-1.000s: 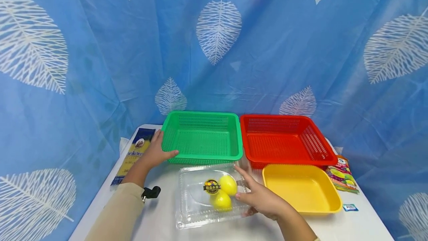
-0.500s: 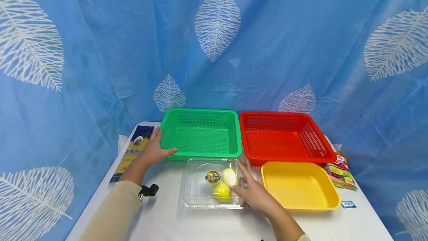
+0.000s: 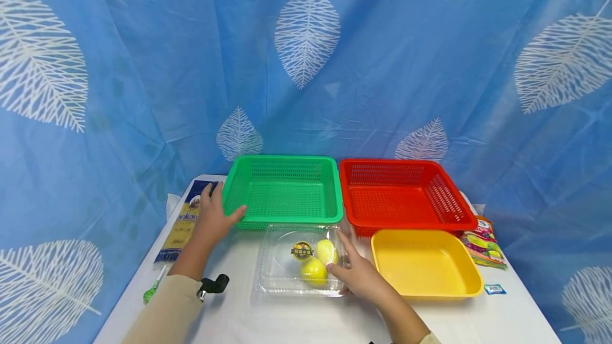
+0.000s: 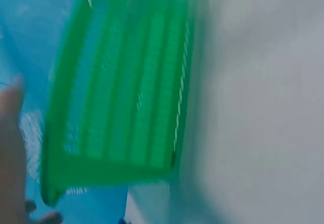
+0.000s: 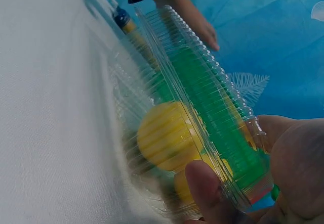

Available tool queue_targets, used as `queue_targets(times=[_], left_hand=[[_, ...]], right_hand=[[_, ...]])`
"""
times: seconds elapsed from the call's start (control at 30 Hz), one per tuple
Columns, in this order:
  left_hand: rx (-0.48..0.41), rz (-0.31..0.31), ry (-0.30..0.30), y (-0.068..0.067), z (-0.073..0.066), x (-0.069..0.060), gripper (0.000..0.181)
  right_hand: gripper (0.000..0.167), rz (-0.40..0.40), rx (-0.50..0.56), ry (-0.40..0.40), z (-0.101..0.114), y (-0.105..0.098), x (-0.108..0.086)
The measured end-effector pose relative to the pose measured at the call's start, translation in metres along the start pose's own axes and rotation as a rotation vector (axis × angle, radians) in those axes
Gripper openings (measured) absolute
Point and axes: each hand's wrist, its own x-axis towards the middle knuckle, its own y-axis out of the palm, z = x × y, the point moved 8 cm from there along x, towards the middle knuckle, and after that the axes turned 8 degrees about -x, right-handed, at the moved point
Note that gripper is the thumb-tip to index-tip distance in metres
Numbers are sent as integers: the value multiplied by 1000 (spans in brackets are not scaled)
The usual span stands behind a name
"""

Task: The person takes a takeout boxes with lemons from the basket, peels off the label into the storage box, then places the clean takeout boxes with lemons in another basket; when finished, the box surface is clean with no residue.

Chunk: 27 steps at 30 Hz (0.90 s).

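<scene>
A clear plastic fruit box [image 3: 282, 267] with a round label stands on the table, holding two yellow, lemon-like fruits [image 3: 314, 271]. My right hand [image 3: 360, 276] grips its right end; in the right wrist view the thumb [image 5: 205, 186] presses its near side, and other fingers are partly hidden behind. My left hand [image 3: 213, 221] is at the left end of the green basket [image 3: 282, 224], fingers spread and holding nothing. The left wrist view is blurred, with the left hand [image 4: 11, 155] beside the basket wall.
A red basket [image 3: 411, 225] stands right of the green one, with a yellow tub [image 3: 425, 293] before it. Colourful packet [image 3: 485, 243] and small blue packet [image 3: 494, 289] lie at right. A blue-and-yellow bag [image 3: 179, 232] and green-ended stick [image 3: 150, 294] lie left.
The box has moved away from me, up to the green basket, and lies lower and flatter, the right hand with it. My left hand has shifted slightly left, its fingers more spread.
</scene>
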Motion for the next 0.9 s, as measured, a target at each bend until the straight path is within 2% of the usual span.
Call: queue_targets(times=[0.13,0.17,0.23,0.3,0.37,0.47,0.57,0.67,0.73,0.9], left_hand=[[-177,-204,-9,-2,-4,-40,65],[-214,-237,-9,0,-4,-51,56],[-265,-247,-12,9,-2,-70,41],[-311,-179,-20,25,-1,-84,33],[-366,-56,-27,45,-1,-93,33],[-479,144,-23,75,-5,-105,47],[-582,268,-12,97,-6,-113,62],[-673,322,-28,109,-2,-117,74],[-704,334,-33,113,-1,-117,80],[-685,326,40,115,-5,-113,85]], right_hand=[[95,1,11,2,-1,1,0],[95,4,15,4,-1,2,-1],[95,11,23,7,-1,2,-1],[95,16,32,10,-1,2,-2],[95,19,39,11,-1,2,-2],[96,19,50,10,-1,1,-3],[96,19,54,7,0,3,-4],[96,25,56,0,1,5,-5],[95,33,54,-8,2,5,-6],[94,34,17,-36,7,1,-6]])
